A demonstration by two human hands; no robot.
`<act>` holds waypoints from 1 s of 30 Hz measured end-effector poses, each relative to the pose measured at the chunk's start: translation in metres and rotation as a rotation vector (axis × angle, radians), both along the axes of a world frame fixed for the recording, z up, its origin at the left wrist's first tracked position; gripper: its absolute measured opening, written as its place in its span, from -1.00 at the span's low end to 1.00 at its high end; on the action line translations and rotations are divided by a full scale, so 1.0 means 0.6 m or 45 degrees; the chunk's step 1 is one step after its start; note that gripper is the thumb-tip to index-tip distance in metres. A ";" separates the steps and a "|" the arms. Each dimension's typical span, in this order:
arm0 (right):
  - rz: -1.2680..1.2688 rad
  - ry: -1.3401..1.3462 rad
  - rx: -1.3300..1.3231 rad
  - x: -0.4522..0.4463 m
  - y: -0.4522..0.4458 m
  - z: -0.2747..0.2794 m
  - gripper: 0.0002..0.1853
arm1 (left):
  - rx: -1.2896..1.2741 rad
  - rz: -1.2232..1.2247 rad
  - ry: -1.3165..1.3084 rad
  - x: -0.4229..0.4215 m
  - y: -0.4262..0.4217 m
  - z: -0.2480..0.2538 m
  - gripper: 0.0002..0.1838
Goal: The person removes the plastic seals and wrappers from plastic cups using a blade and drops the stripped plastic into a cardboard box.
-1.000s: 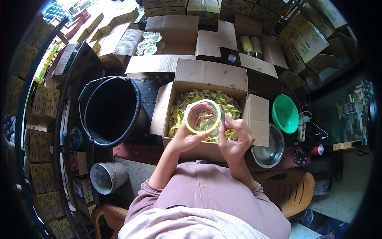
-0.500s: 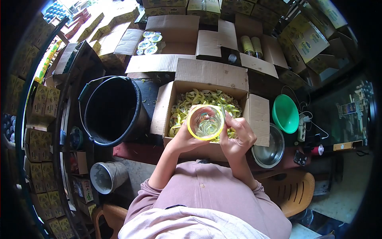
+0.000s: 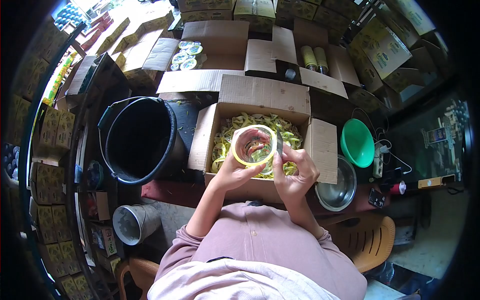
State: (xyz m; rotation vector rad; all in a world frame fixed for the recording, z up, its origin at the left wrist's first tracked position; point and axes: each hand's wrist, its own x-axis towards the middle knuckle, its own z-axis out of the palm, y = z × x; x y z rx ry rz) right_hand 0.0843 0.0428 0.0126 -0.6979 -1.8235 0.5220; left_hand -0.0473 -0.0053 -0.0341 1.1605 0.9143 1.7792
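My left hand (image 3: pixel 230 172) is wrapped round a clear plastic cup (image 3: pixel 251 161) with a bright yellow rim. The cup's round opening faces up toward me. At its right side my right hand (image 3: pixel 296 175) pinches a small knife, whose dark, pointed blade (image 3: pixel 279 139) stands against the rim. Most of the knife's handle is hidden by the fingers. Below both hands sits an open cardboard box (image 3: pixel 265 92), filled with thin yellow-green strips (image 3: pixel 291 131).
A black bucket (image 3: pixel 172 145) stands left of the box, and a grey bucket (image 3: pixel 151 220) is lower down. On the right are a green bowl (image 3: pixel 357 142) and a metal bowl (image 3: pixel 345 192). Behind, another carton (image 3: pixel 215 40) holds several round lidded cups (image 3: pixel 188 64).
The cup has shifted slightly left and tilted in my left hand. My right hand has lowered a little, and more of the knife blade shows beside the rim.
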 end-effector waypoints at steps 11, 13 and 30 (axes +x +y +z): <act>0.001 -0.024 0.050 -0.002 0.016 0.006 -0.65 | 0.000 0.019 0.406 -0.010 -0.005 0.008 -0.26; 0.086 0.020 -0.056 0.001 0.021 0.007 -0.66 | -0.005 -0.011 0.348 -0.013 -0.006 0.000 -0.25; -0.001 0.002 0.030 -0.004 0.011 0.002 -0.69 | 0.003 -0.052 0.319 -0.013 -0.004 0.001 -0.26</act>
